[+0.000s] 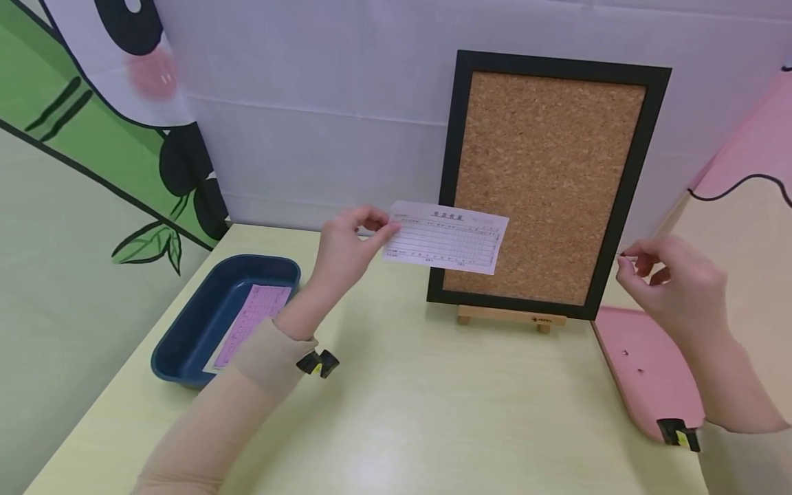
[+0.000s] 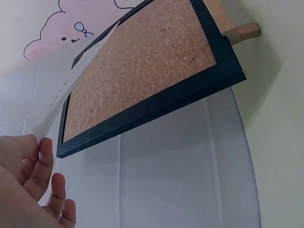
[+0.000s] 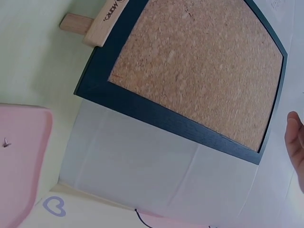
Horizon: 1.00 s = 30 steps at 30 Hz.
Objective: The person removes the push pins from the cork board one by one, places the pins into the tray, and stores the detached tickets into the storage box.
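My left hand (image 1: pixel 346 251) pinches a white printed receipt slip (image 1: pixel 447 237) by its left edge, between thumb and fingers. The slip is raised and overlaps the lower left of a black-framed cork board (image 1: pixel 547 185) in the head view. From the left wrist, the same slip (image 2: pixel 71 88) shows nearly edge-on in front of the cork. Just right of the frame, my right hand (image 1: pixel 687 292) pinches a small thumbtack (image 1: pixel 626 258) between thumb and forefinger, mostly hidden by the fingertips. Only some fingers (image 3: pixel 293 135) of that hand appear in the right wrist view.
The board leans on a small wooden easel (image 1: pixel 512 316). On the right, a pink tray (image 1: pixel 656 330) holds loose thumbtacks (image 1: pixel 640 370). A dark blue tray (image 1: pixel 185 337) with pink and white slips (image 1: pixel 254 320) stands left, partly behind the left forearm. A cloth backdrop (image 1: pixel 322 89) hangs behind.
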{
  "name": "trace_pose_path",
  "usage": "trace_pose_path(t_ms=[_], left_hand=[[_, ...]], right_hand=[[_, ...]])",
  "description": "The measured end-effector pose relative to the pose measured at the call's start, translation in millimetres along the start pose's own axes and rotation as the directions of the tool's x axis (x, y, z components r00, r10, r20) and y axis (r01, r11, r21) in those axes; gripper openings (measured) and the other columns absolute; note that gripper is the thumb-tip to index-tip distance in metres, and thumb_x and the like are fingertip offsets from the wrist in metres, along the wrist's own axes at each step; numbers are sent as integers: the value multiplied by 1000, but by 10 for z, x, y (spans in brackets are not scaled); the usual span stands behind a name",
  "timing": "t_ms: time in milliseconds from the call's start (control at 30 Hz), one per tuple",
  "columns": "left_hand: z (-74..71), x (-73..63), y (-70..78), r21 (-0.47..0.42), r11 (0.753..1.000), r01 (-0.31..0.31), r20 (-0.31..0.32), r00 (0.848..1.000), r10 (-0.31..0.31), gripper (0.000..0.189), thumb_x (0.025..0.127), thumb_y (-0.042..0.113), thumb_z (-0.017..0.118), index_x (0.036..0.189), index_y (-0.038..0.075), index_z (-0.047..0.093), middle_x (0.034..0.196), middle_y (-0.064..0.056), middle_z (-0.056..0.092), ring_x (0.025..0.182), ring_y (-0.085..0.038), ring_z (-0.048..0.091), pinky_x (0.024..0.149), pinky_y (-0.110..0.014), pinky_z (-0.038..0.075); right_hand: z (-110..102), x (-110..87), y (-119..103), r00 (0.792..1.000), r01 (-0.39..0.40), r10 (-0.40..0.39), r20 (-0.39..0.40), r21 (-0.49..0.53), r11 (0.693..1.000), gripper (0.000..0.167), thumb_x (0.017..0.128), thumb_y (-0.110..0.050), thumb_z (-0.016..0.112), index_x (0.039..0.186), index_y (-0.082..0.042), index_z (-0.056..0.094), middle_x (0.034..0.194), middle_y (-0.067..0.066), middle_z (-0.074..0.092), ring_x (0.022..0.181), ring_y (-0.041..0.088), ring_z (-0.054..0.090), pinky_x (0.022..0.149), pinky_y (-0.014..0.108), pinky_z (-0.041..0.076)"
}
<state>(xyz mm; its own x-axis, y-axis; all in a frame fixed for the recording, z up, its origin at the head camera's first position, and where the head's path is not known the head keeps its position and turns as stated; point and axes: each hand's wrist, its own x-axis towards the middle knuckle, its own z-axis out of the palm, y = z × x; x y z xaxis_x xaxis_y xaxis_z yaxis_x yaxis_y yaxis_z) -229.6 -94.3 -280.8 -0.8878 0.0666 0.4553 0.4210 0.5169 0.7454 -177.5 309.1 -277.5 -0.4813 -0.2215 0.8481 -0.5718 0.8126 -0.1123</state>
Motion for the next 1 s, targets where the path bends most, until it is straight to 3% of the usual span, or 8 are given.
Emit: trace_pose_path(t_ms=[133, 500, 633, 800, 1000], left_hand=[[-126, -8, -18, 11, 1000, -9, -1, 1000, 9, 20, 85, 28, 70, 93, 10, 69, 87, -3, 64, 91, -19, 54, 82, -36, 40], [-486, -16, -85, 78, 996, -34, -47, 998, 38, 22, 84, 29, 70, 92, 8, 70, 87, -5, 66, 92, -20, 52, 81, -36, 38], [-613, -20, -117, 115, 993, -11, -71, 997, 20, 24, 84, 30, 70, 94, 7, 70, 91, -6, 65, 94, -21, 50, 83, -35, 38], [-789, -41, -154, 163, 986, 25, -87, 996, -11, 25, 86, 29, 68, 96, 6, 70, 95, -7, 62, 98, -22, 48, 84, -37, 36], [-965, -45, -255, 201, 979, 12, -114, 993, 11, 23, 86, 27, 69, 94, 6, 70, 92, -8, 63, 96, -21, 49, 83, -37, 35]], right_hand=[[-65, -3, 19, 1000, -11, 11, 13, -37, 999, 32, 80, -24, 55, 84, 6, 67, 66, 10, 58, 70, -16, 38, 68, -3, 32], [-229, -45, 92, 997, -52, 57, 48, -102, 993, 27, 79, -19, 58, 84, 6, 67, 66, 11, 55, 74, -21, 32, 71, -4, 28], [-281, -67, 129, 994, -64, 75, 74, -139, 988, 24, 78, -16, 60, 83, 7, 66, 66, 12, 54, 75, -22, 30, 70, -5, 27], [-331, -121, 173, 984, -124, 143, 106, -169, 978, 17, 78, -10, 64, 86, 5, 67, 69, 12, 55, 75, -20, 29, 68, -5, 26], [-369, -170, 236, 970, -176, 203, 135, -189, 966, 15, 79, -10, 64, 84, 4, 68, 69, 9, 52, 72, -17, 29, 65, -4, 27]])
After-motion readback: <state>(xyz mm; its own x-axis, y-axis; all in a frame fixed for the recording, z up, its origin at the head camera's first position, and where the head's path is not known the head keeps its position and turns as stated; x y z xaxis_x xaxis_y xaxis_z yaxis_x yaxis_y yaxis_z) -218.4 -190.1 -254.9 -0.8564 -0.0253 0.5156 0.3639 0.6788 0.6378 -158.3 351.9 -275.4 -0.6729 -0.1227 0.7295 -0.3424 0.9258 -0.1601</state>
